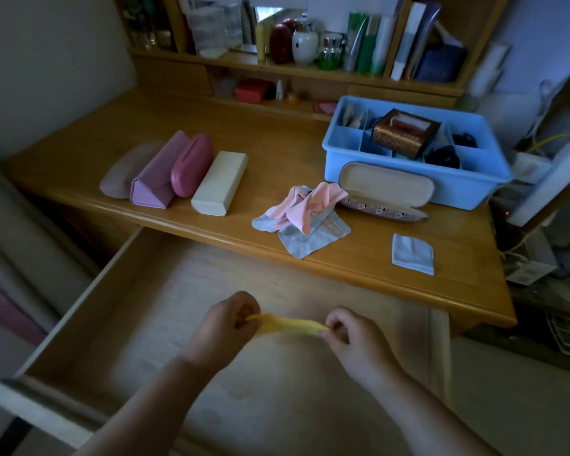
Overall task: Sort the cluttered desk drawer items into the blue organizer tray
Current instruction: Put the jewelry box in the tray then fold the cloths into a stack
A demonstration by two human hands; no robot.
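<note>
Organizer tray (379, 171): blue, divided into compartments, standing at the right rear of the wooden surface (270, 139); it holds a copper-brown box (403, 133) lying tilted across its dividers, dark items on the right side and pale items at the back left.
Drawer (185, 291): pulled out below the surface, pale lined bottom in view.
Yellow cloth (288, 324): blurred, stretched between both hands above the drawer.
Left hand (226, 325): forearm reaching forward over the drawer, knuckles up, fingers curled and pinching the left end of the yellow cloth.
Right hand (349, 335): forearm coming in from the lower right, fingers curled, pinching the right end of the same cloth.
Open glasses case (387, 187): just in front of the tray, its tan-lined lid leaning against the tray wall.
Cloth pile (305, 213): pink and pale blue cloths, crumpled, just left of the open case.
Folded blue cloth (412, 254): lying flat near the front edge of the surface, apart from the pile.
Case row (175, 174): four closed cases side by side at the left of the surface, from left a mauve soft one, a lilac triangular one, a pink rounded one, a cream box-shaped one.
Shelves (297, 65): behind the surface, carrying bottles, jars and books.
</note>
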